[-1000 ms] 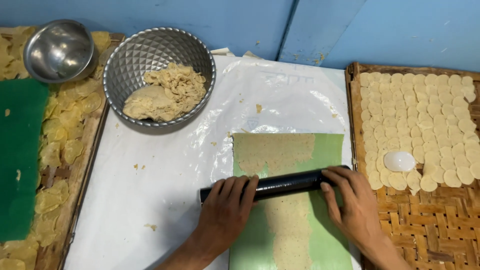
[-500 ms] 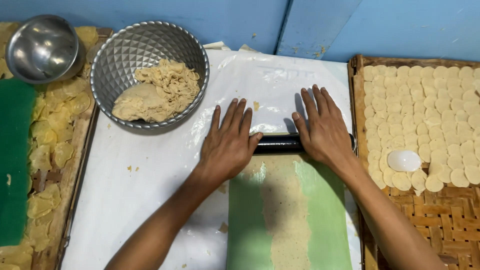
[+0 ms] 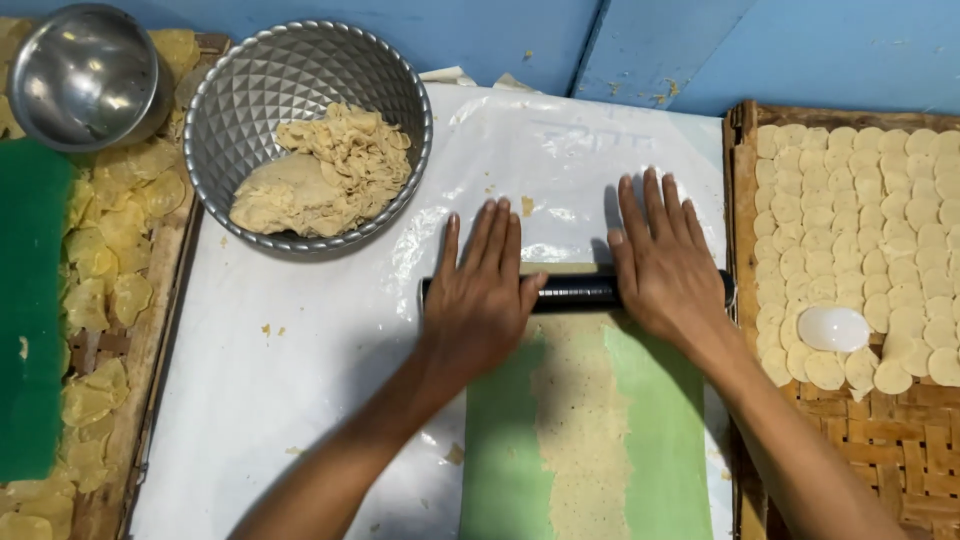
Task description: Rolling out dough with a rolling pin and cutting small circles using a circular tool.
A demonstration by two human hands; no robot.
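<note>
My left hand (image 3: 484,292) and my right hand (image 3: 665,260) lie flat, fingers spread, on a black rolling pin (image 3: 576,292) at the far end of a green sheet (image 3: 660,440). A thin strip of pale dough (image 3: 582,430) runs down the middle of that sheet, toward me. The sheet lies on a white plastic-covered board (image 3: 300,400). Only the middle of the pin shows between my palms.
A faceted metal bowl (image 3: 300,70) with a lump of dough (image 3: 320,180) stands at the back left, a smaller steel bowl (image 3: 85,75) beside it. The woven tray (image 3: 900,470) on the right holds several dough discs and a white round cutter (image 3: 833,329). The left tray (image 3: 130,400) holds crinkled pieces and a green sheet (image 3: 30,300).
The rolling pin has travelled away from me along the green sheet to its far end. My hands went from fingers curled over it to flat palms with fingers stretched out.
</note>
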